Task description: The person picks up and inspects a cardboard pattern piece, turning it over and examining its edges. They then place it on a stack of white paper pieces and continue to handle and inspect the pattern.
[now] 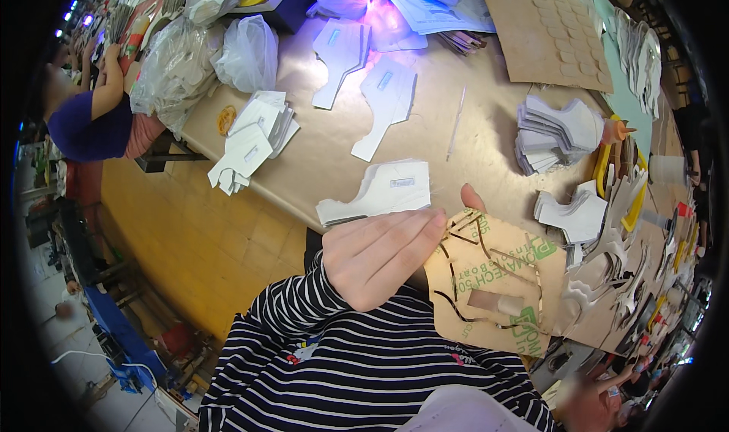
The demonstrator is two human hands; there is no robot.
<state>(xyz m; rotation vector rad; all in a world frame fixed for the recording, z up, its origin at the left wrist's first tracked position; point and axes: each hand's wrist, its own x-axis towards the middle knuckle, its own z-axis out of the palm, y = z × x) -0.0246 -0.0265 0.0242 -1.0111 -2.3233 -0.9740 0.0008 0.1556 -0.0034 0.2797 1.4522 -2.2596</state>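
A tan board template point(497, 280) with green print, dark slots cut along a curved outline and a small rectangular window is held up in front of my striped shirt. The fingers of my left hand point(383, 257) are pressed together, their tips at the template's upper left corner; its thumb is hidden. Of my right hand point(472, 197) only a thumb shows, above the template's top edge; the rest is behind the board. Just beyond my left hand lies a stack of white curved cut pieces point(387, 189), each labelled with a small rectangle.
More white cut pieces point(387, 101) lie farther up the tan table point(288, 181). Stacks stand at left point(254, 136) and right point(558, 132). A thin white pen-like stick point(456, 124), orange-tipped bottle point(619, 130), yellow-handled tool point(636, 193) and plastic bags point(247, 52) surround them. A co-worker point(91, 120) sits left.
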